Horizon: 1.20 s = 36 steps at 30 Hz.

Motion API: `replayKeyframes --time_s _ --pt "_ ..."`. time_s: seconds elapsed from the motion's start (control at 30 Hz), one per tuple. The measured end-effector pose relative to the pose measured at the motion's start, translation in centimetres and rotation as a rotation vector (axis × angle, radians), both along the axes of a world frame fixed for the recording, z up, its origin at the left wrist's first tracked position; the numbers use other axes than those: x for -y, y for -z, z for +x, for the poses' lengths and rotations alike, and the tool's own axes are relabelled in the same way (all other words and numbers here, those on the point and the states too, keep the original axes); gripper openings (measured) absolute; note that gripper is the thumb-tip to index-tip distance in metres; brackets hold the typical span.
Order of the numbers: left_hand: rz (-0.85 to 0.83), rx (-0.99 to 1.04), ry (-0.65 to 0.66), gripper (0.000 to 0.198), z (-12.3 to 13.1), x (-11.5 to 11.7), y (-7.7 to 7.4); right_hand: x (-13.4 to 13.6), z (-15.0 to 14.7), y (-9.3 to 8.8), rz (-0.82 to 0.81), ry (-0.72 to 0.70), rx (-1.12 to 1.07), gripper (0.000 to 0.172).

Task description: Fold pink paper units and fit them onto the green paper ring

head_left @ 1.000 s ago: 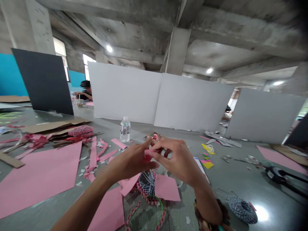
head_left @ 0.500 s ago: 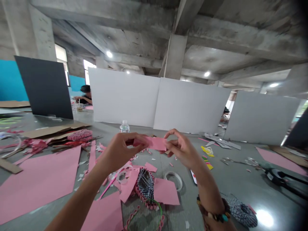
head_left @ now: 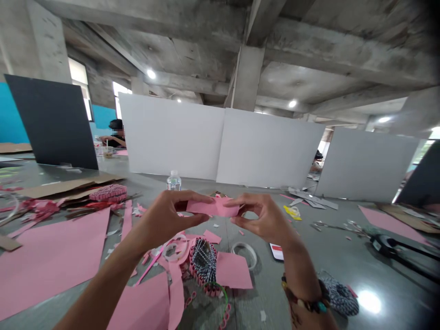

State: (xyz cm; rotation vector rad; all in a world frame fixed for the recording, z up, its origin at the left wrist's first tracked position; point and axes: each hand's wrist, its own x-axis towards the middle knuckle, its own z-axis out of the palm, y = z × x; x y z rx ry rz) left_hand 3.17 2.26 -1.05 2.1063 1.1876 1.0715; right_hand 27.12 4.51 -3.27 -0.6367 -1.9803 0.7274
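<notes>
Between my two hands a small piece of pink paper (head_left: 222,208) is held up above the table, its surface bent near the middle. My left hand (head_left: 173,213) pinches its left end between thumb and fingers. At the other end my right hand (head_left: 259,215) grips it the same way, fingers curled over the top. Below lies a woven basket-like piece (head_left: 203,263) with a black-and-white patterned inside and pink looped edge. A pink paper square (head_left: 234,271) and a roll of tape (head_left: 252,254) are beside it.
A plastic bottle (head_left: 173,180) stands behind my left hand. Large pink sheets (head_left: 65,250) and scraps cover the left side. At right are scissors (head_left: 326,228), a phone (head_left: 277,251) and a ball of patterned cord (head_left: 338,295). White boards (head_left: 172,137) stand across the back, near a seated person (head_left: 116,134).
My right hand has turned, and its fingers now lie over the paper's right end. The paper has gone from flat to bent. The view has shifted slightly.
</notes>
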Motion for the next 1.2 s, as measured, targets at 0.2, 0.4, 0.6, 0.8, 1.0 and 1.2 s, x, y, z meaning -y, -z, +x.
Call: replayKeyframes --time_s 0.2,0.4,0.6,0.8,1.0,1.2 --pt "-0.004 0.052 0.001 0.034 0.1 -0.2 0.3 0.3 0.5 -0.1 0.097 -0.007 0.025 0.037" --pt "-0.008 0.103 0.033 0.024 0.3 0.1 0.0 0.5 0.1 -0.5 0.196 0.093 -0.058 0.017" --pt "0.089 0.153 -0.034 0.008 0.0 0.3 -0.4 0.8 0.2 -0.4 0.190 0.108 -0.081 0.016" --pt "0.184 0.137 0.037 0.008 -0.2 0.0 0.4 1.0 -0.5 -0.3 0.260 0.129 -0.069 0.017" --pt "0.217 0.068 0.012 0.009 -0.6 0.1 0.2 0.7 -0.4 -0.1 0.267 0.163 -0.098 0.010" --pt "0.203 0.008 0.042 0.014 0.0 0.3 0.3 1.4 -0.9 -0.4 0.215 0.123 -0.042 0.005"
